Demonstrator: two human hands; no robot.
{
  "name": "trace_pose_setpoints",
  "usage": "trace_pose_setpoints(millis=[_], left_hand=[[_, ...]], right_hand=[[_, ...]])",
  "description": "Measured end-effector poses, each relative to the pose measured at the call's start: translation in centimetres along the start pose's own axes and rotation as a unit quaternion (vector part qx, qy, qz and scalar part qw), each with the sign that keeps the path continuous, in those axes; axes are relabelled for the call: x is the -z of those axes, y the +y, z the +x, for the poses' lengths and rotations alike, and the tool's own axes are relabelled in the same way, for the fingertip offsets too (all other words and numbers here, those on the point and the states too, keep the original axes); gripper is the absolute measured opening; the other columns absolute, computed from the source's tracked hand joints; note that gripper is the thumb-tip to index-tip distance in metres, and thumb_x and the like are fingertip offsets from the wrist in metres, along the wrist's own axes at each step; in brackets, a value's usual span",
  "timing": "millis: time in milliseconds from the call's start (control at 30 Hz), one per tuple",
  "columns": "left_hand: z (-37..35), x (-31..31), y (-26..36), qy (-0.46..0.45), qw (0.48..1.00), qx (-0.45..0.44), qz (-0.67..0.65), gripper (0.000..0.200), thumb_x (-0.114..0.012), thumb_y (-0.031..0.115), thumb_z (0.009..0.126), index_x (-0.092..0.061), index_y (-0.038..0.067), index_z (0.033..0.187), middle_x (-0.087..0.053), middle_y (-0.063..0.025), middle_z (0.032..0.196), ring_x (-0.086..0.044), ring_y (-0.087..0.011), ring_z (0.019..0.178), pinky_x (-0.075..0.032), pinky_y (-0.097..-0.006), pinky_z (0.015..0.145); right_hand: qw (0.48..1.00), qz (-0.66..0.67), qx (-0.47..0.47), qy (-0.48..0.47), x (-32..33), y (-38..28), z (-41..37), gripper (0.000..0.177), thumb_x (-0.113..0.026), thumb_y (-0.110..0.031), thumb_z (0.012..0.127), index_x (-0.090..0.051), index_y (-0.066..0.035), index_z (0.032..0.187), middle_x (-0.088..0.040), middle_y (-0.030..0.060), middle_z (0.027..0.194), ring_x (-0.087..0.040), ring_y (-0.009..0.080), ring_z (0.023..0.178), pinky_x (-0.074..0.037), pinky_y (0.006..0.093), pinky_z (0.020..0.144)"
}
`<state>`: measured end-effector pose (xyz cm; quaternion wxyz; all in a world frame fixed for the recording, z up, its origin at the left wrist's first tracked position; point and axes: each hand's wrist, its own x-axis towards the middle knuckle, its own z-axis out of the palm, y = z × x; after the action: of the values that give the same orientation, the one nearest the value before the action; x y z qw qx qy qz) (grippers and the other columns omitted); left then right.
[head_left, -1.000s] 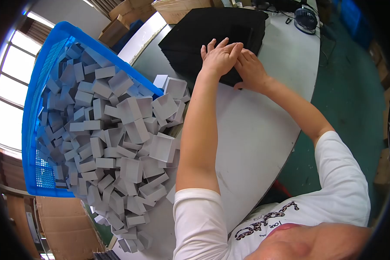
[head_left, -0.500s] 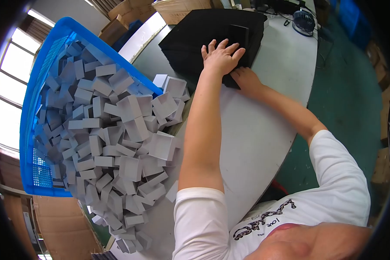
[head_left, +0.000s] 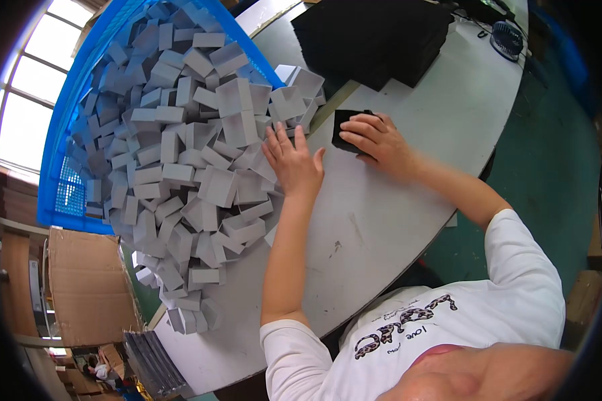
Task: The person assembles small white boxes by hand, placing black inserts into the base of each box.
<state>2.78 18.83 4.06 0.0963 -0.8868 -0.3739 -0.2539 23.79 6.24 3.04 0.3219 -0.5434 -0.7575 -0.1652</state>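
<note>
We saw the left hand (head_left: 293,164) spread wide and flat at the near edge of a heap of grey boxes (head_left: 201,154). Its fingertips touched the boxes and it held nothing. The right hand (head_left: 380,140) lay just beside it. Its fingers were narrow and curled over a small black piece (head_left: 344,125), holding that piece down on the white table (head_left: 394,220). We could not tell whether the thumb gripped under it. The black piece sat between the heap and the table's far side, well apart from the stack of black sheets (head_left: 374,37) at the far end.

We judged the work to be at an early point. One black piece was off the stack and close to the boxes, but no box was lifted or singled out. None of the open boxes we could make out showed anything black inside.

A great deal remained. The grey boxes overflowed the blue crate (head_left: 60,200) onto the table and down toward a cardboard carton (head_left: 80,287), and the stack of black sheets stood thick. A small fan (head_left: 508,39) sat beyond the stack.
</note>
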Motion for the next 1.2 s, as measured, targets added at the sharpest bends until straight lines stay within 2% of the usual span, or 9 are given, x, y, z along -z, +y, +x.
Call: trace_pose_setpoints(millis=[67, 267, 533, 667, 767, 900, 1033, 1167, 1200], left_hand=[[-2.1, 1.6, -1.4, -0.072, 0.993, 0.049, 0.079, 0.070, -0.082, 0.033, 0.088, -0.058, 0.005, 0.147, -0.040, -0.0282, 0.159, -0.029, -0.0442, 0.154, -0.022, -0.0610, 0.125], [-6.3, 4.4, -4.0, 0.030, 0.992, 0.112, 0.054, 0.059, -0.084, 0.027, 0.084, -0.061, 0.005, 0.134, -0.048, -0.0240, 0.153, -0.042, -0.0441, 0.146, -0.035, -0.0601, 0.116], [-11.8, 5.8, -7.1, 0.061, 0.995, 0.041, -0.064, 0.039, -0.082, 0.011, 0.081, -0.068, 0.010, 0.117, -0.062, -0.0161, 0.134, -0.051, -0.0436, 0.134, -0.045, -0.0540, 0.108], [-15.7, 11.8, -3.2, 0.050, 0.995, 0.005, -0.090, 0.033, -0.085, 0.015, 0.079, -0.071, 0.011, 0.109, -0.064, -0.0123, 0.127, -0.056, -0.0392, 0.121, -0.048, -0.0503, 0.101], [-20.4, 14.4, 1.0, 0.024, 0.994, 0.005, -0.106, 0.031, -0.089, 0.019, 0.076, -0.073, 0.009, 0.100, -0.066, -0.0093, 0.109, -0.059, -0.0332, 0.104, -0.050, -0.0465, 0.088], [-28.0, 13.2, 2.0, -0.077, 0.985, 0.076, -0.135, 0.030, -0.089, 0.019, 0.076, -0.074, 0.010, 0.099, -0.065, -0.0083, 0.105, -0.060, -0.0316, 0.099, -0.049, -0.0446, 0.084], [-32.1, 14.2, 1.6, -0.052, 0.977, 0.140, -0.151, 0.026, -0.088, 0.020, 0.080, -0.074, 0.013, 0.100, -0.061, -0.0158, 0.124, -0.057, -0.0372, 0.113, -0.047, -0.0480, 0.095], [-34.0, 14.7, 1.2, 0.000, 0.979, 0.128, -0.161, 0.020, -0.086, 0.018, 0.084, -0.074, 0.014, 0.099, -0.047, -0.0223, 0.148, -0.046, -0.0467, 0.137, -0.037, -0.0558, 0.114], [-34.2, 14.4, 0.9, -0.005, 0.975, 0.129, -0.179, 0.019, -0.085, 0.018, 0.084, -0.073, 0.014, 0.098, -0.043, -0.0231, 0.153, -0.042, -0.0492, 0.143, -0.034, -0.0584, 0.119]], right_hand=[[0.998, 0.054, 0.006, 0.014, 0.3, 0.2, 2.2, 0.079, -0.089, -0.011, 0.070, -0.057, -0.011, 0.143, -0.052, 0.0087, 0.151, -0.047, 0.0325, 0.141, -0.040, 0.0487, 0.117], [0.988, 0.069, -0.046, 0.132, 0.2, 3.5, 1.5, 0.084, -0.092, -0.014, 0.072, -0.053, -0.012, 0.146, -0.053, 0.0085, 0.149, -0.047, 0.0355, 0.139, -0.042, 0.0475, 0.117], [0.987, 0.079, -0.030, 0.139, 2.4, 2.2, 0.1, 0.075, -0.087, -0.010, 0.076, -0.055, -0.010, 0.144, -0.054, 0.0091, 0.150, -0.048, 0.0344, 0.139, -0.041, 0.0461, 0.117], [0.970, 0.021, 0.012, 0.243, 4.6, -0.3, 2.2, 0.073, -0.086, -0.003, 0.074, -0.057, -0.009, 0.141, -0.054, 0.0091, 0.151, -0.048, 0.0337, 0.139, -0.043, 0.0446, 0.117], [0.964, 0.111, 0.085, 0.228, 4.7, -6.8, 2.7, 0.072, -0.086, -0.003, 0.074, -0.058, -0.009, 0.140, -0.054, 0.0091, 0.149, -0.048, 0.0341, 0.139, -0.044, 0.0458, 0.117], [0.959, 0.240, 0.130, 0.073, -2.1, -12.1, -0.4, 0.077, -0.087, -0.005, 0.075, -0.055, -0.012, 0.144, -0.050, 0.0095, 0.154, -0.046, 0.0355, 0.142, -0.043, 0.0478, 0.118], [0.983, 0.134, 0.047, -0.119, -3.5, -13.0, -2.0, 0.082, -0.087, -0.022, 0.081, -0.047, -0.016, 0.152, -0.050, 0.0079, 0.155, -0.046, 0.0337, 0.142, -0.036, 0.0529, 0.120], [0.991, 0.113, 0.032, -0.060, -2.2, -12.2, -1.3, 0.045, -0.085, -0.026, 0.085, -0.072, -0.018, 0.128, -0.064, 0.0048, 0.130, -0.057, 0.0270, 0.128, -0.043, 0.0525, 0.109], [0.989, 0.137, 0.003, -0.055, -1.6, -12.5, -0.6, 0.025, -0.083, -0.023, 0.087, -0.080, -0.015, 0.110, -0.067, 0.0052, 0.115, -0.063, 0.0256, 0.113, -0.050, 0.0462, 0.096]])
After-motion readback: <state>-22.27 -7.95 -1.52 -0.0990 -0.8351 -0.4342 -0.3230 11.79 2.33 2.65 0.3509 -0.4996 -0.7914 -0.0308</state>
